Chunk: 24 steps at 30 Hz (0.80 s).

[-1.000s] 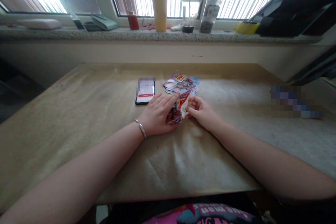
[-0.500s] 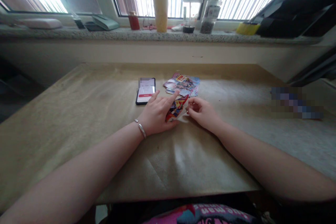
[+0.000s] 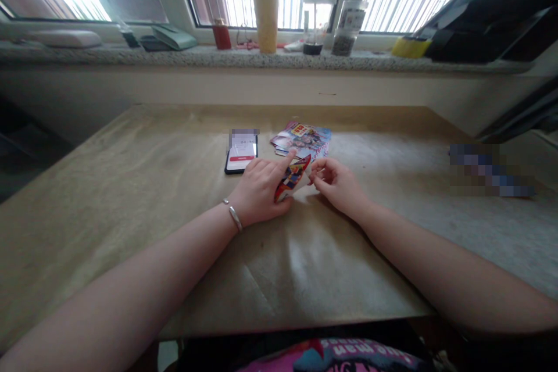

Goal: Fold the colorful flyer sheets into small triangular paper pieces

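Between my hands is a small sheet of colourful printed paper (image 3: 291, 181), red, yellow and blue, with a diagonal fold and a white underside showing at its right. My left hand (image 3: 260, 189) holds it against the table, index finger stretched along the top and thumb at the lower edge. With thumb and fingers closed together, my right hand (image 3: 335, 179) pinches the paper's right white edge; the fingertips partly hide that spot. Just beyond lies a loose pile of printed leaflets (image 3: 307, 138). A phone (image 3: 241, 160) with a lit screen rests beyond my left fingers.
The table (image 3: 244, 267) has a beige cover. A blurred-out flat item (image 3: 490, 171) lies at its right. On the stone windowsill (image 3: 165, 58) stand a tall yellowish container (image 3: 265, 6), a red jar (image 3: 222, 35), a clear container (image 3: 346, 29) and a dark bag (image 3: 483, 17).
The folded part of the paper has lifted and shows more white at the right. My left fingers have drawn in a little, and my right hand has shifted slightly upward.
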{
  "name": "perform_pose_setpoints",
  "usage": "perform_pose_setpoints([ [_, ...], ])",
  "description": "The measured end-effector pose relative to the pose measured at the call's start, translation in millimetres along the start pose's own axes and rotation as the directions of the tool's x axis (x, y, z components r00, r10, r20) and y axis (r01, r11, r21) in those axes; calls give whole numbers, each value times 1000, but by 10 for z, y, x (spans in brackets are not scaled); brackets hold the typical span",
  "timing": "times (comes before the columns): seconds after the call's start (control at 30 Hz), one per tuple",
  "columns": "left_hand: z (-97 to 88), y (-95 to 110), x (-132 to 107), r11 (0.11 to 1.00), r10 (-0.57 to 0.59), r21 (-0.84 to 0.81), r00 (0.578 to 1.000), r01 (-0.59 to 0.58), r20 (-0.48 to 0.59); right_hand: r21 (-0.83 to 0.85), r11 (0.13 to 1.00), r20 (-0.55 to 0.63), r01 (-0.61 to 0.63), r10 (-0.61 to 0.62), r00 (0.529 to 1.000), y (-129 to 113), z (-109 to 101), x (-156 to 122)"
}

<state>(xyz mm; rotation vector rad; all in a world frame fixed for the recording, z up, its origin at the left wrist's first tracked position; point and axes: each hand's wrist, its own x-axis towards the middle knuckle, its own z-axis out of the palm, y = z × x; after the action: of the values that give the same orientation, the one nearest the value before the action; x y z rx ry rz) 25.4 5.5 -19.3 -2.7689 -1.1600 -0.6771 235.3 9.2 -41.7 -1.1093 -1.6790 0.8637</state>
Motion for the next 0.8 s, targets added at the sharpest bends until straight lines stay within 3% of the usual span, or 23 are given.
perform_pose_setpoints([
  [0.17, 25, -51, 10, 999, -6, -39, 998, 4, -62, 75, 996, -2, -37, 37, 999, 6, -7, 0],
  [0.47, 56, -61, 20, 997, 1, -76, 984, -15, -178, 112, 993, -62, 43, -36, 997, 6, 10, -37],
  [0.6, 72, -25, 16, 995, -7, -94, 978, -13, -208, 15, 992, -111, 128, -126, 986, -76, 15, -66],
  [0.8, 55, -3, 14, 999, -8, -35, 975, 0, -220, -101, 987, -79, 123, -131, 988, -105, 5, -68],
])
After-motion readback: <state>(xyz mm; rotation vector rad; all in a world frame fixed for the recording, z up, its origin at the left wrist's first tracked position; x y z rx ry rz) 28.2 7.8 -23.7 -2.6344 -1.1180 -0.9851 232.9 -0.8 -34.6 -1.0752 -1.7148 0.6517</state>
